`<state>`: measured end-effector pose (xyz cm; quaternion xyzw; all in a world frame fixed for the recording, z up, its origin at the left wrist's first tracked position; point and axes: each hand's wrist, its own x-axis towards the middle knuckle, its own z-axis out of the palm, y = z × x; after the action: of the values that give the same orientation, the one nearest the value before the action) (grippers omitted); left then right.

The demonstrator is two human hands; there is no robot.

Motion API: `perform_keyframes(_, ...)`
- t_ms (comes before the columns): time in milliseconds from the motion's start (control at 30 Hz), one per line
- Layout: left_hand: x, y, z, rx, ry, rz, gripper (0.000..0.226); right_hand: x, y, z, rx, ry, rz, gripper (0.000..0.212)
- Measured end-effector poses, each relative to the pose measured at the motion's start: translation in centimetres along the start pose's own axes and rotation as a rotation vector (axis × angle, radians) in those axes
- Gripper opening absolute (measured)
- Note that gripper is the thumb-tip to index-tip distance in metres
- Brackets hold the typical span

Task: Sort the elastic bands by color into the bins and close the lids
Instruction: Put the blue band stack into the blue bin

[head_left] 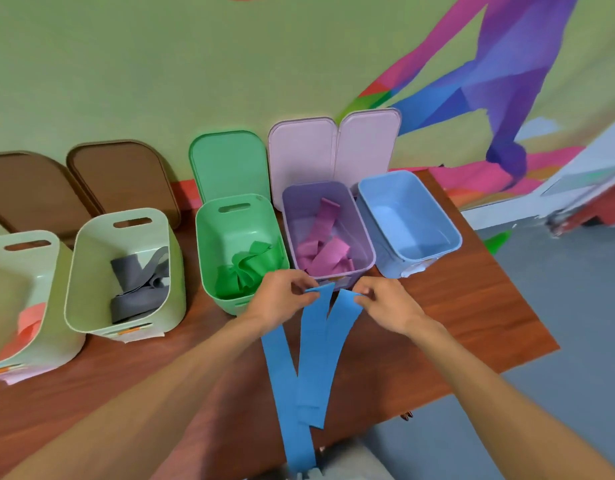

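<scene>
I have the blue bands (316, 344) pinched at their top ends, left hand (281, 299) and right hand (385, 306) each with fingers closed on one, above the tabletop (455, 323); the empty blue bin (408, 223) sits at two o'clock. The long tails could snag the purple bin (328, 230) or trail outside

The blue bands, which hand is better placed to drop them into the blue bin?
Probably the right hand. It pinches the blue bands on the side nearer the blue bin, at the row's right end. The left hand also grips them but sits before the green bin.
</scene>
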<state>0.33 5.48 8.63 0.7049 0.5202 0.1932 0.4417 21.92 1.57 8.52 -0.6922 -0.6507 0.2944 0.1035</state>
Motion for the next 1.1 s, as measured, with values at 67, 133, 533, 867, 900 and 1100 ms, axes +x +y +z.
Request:
perform_keyframes(67, 0.8, 1.6, 0.1, -0.005, 0.001, 0.036, 0.005, -0.1, 0.4, -1.9, -0.004, 0.003, 0.013, 0.023)
perform_keyframes(133, 1.9, 3.4, 0.5, -0.027, 0.013, 0.066, 0.005, 0.0, 0.4, -3.8, 0.011, 0.043, 0.008, 0.029)
perform_keyframes(533, 10.8, 19.3, 0.7, 0.007, 0.167, 0.315, 0.010, 1.7, 3.7, -17.8, 0.116, 0.487, -0.196, 0.004)
perform_keyframes(867, 16.5, 29.3, -2.2, -0.040, 0.226, 0.362, 0.007, 5.5, 2.7, -28.4, 0.156, 0.881, -0.304, 0.007)
perform_keyframes(900, 17.0, 29.5, -2.1, -0.043, 0.227, 0.356, 0.008, 5.8, 2.8, -28.6, 0.157, 0.889, -0.309, 0.007)
perform_keyframes(1100, 19.3, 27.0, 0.5, 0.054, 0.214, 0.289, 0.011, 7.5, 5.7, -26.0, 0.206, 0.751, -0.249, 0.006)
